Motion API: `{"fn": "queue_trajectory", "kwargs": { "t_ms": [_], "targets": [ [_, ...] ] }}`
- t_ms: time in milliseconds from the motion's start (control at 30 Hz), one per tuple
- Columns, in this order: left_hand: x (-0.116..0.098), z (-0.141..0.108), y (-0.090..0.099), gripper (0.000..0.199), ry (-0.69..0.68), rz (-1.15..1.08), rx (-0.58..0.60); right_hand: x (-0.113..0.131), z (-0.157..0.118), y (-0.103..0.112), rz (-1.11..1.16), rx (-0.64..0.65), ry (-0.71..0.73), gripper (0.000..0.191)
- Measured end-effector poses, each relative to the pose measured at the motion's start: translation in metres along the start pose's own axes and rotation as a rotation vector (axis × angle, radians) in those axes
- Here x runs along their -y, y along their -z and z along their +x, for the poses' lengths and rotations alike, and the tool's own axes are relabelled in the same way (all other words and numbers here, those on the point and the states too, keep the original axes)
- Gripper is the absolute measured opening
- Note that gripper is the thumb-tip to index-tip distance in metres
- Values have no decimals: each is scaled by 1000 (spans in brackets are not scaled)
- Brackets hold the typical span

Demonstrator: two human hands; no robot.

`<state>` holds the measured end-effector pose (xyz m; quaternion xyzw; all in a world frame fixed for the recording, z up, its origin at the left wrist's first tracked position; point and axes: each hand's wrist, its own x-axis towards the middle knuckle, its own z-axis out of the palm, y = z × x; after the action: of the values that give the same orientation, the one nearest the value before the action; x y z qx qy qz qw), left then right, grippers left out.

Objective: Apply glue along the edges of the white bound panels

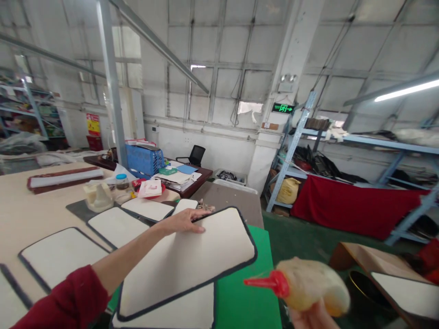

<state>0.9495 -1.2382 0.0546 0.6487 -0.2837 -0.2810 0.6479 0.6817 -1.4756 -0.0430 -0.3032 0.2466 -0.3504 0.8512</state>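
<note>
My left hand [187, 221] grips the upper edge of a white panel with a dark border [192, 256], thumb on its face. The panel is held tilted above another white dark-edged panel [185, 310], which lies partly on a green mat [248, 274]. In my right hand [313, 315], at the lower right, is a squeeze bottle [308, 283] of yellowish liquid. Its red nozzle points left toward the panel, apart from it. The fingers of my right hand are partly hidden behind the bottle.
More white panels [65, 253] lie on the beige table [20, 205] at left. Behind them stand a tape dispenser [99, 196], a blue-lidded jar [121, 181] and a blue basket [144, 161]. A cardboard box [373, 258] is at the right. Blue-framed shelves [291, 151] stand behind.
</note>
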Motion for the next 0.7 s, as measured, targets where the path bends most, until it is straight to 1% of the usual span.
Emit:
{"fn": "queue_trajectory", "kwargs": {
  "t_ms": [33,67,100,167,200,300,367,533,700],
  "targets": [
    [-4,-6,1,61,35,-9,19,17,3,-6,29,-98,107,80],
    [-9,-11,1,62,64,-8,35,31,5,-15,36,-124,198,86],
    [-14,-16,1,63,85,2,55,43,7,-23,24,-130,259,90],
    [-23,-21,2,64,107,65,126,59,10,-39,-30,-53,340,95],
    [-27,-23,3,64,116,124,199,63,11,-45,-70,-3,349,95],
    [-35,-25,9,65,129,336,473,69,10,-51,-203,158,311,87],
    [-39,-26,13,66,140,419,583,72,7,-51,-270,237,291,83],
    [-45,-29,13,69,172,469,643,78,2,-47,-316,313,269,80],
    [-48,-30,10,68,135,488,646,79,-2,-48,-307,365,255,61]
  ]
}}
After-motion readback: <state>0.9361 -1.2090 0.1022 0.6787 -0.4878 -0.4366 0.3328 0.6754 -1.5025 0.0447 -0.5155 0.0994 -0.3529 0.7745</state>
